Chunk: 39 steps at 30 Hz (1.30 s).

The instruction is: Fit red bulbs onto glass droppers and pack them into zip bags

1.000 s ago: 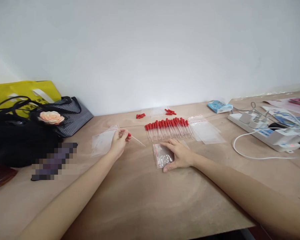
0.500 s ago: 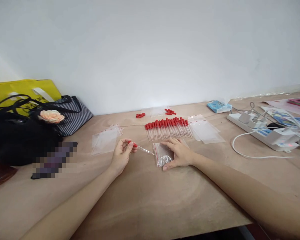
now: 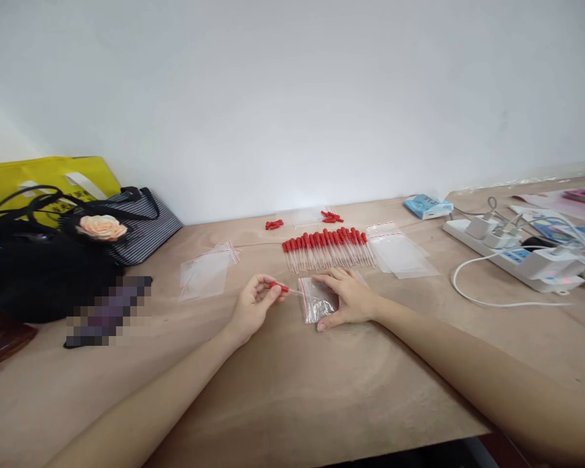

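Note:
My left hand (image 3: pixel 256 305) is closed, pinching a glass dropper by its red rubber bulb (image 3: pixel 279 286). The dropper's clear tube points right, its tip at the red-lined mouth of a small clear zip-lock bag (image 3: pixel 316 300). How far the tip is inside the bag I cannot tell. My right hand (image 3: pixel 348 299) grips that bag on the table, thumb on the near edge and fingers on the far edge. Just beyond it lies a row of red-bulbed droppers (image 3: pixel 326 250), side by side with their tubes toward me.
Flat zip-lock bags (image 3: pixel 207 273) lie at left, and more bags (image 3: pixel 400 253) at right. Behind the row are loose red bulbs (image 3: pixel 273 225). A power strip (image 3: pixel 511 257) with cables and a blue packet (image 3: pixel 428 206) stand right; a black bag (image 3: pixel 43 273) stands left.
My left hand has moved right with the dropper, bringing its tube further into or over the bag's mouth. My right hand and the bag have hardly moved.

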Available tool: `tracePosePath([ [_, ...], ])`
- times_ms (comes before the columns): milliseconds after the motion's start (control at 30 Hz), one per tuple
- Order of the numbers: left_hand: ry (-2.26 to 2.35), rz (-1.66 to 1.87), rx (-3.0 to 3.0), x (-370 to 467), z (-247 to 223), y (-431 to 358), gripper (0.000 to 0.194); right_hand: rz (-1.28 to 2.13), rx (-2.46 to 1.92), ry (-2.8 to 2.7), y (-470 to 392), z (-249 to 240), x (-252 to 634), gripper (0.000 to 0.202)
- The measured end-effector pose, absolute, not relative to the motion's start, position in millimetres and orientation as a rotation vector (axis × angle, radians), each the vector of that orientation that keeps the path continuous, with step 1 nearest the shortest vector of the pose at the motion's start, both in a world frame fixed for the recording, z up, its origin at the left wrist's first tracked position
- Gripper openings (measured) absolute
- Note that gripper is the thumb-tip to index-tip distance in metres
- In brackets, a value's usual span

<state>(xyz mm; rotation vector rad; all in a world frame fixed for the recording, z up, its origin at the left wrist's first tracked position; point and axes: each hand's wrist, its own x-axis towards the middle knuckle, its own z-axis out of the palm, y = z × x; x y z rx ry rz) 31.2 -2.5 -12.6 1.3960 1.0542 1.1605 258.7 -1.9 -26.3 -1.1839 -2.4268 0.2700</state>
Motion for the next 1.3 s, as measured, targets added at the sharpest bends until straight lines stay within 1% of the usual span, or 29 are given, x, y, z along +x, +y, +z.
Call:
tracePosePath([
  [167, 1.055, 0.875, 1.77, 45, -16, -6, 0.021, 0.265, -1.171, -2.424, -2, -27, 259, 0.089],
  [333, 1.164, 0.754, 1.989, 55, -21, 0, 0.018, 0.267, -1.173, -2.423, -1, -28, 257, 0.09],
  [467, 1.073, 0.656, 2.222, 54, -15, 2, 0.013, 0.297, -1.164, -2.432, -2, -25, 259, 0.092],
  [600, 0.999, 0.599, 2.374, 40, -8, 3, 0.012, 0.377, -1.125, -2.492, -3, -17, 278, 0.09],
  [800, 1.024, 0.596, 2.381, 13, -6, 4, 0.013, 0.478, -1.129, -2.436, 1, -18, 303, 0.085],
  [1000, 1.11, 0.665, 2.284, 23, -10, 4, 0.009, 0.477, -1.049, -2.446, 0, -22, 291, 0.082],
  [1100, 1.171, 0.704, 2.205, 31, -15, 7, 0.021, 0.45, -1.056, -2.444, 0, -24, 288, 0.081],
  [1167, 1.197, 0.714, 2.158, 35, -19, 9, 0.024, 0.442, -1.053, -2.448, 0, -25, 288, 0.079],
  [1233, 1.212, 0.747, 2.105, 36, -20, 10, 0.022, 0.441, -1.046, -2.455, 0, -25, 288, 0.079],
  [1300, 1.197, 0.794, 2.042, 35, -19, 10, 0.016, 0.441, -1.049, -2.462, 0, -24, 288, 0.079],
])
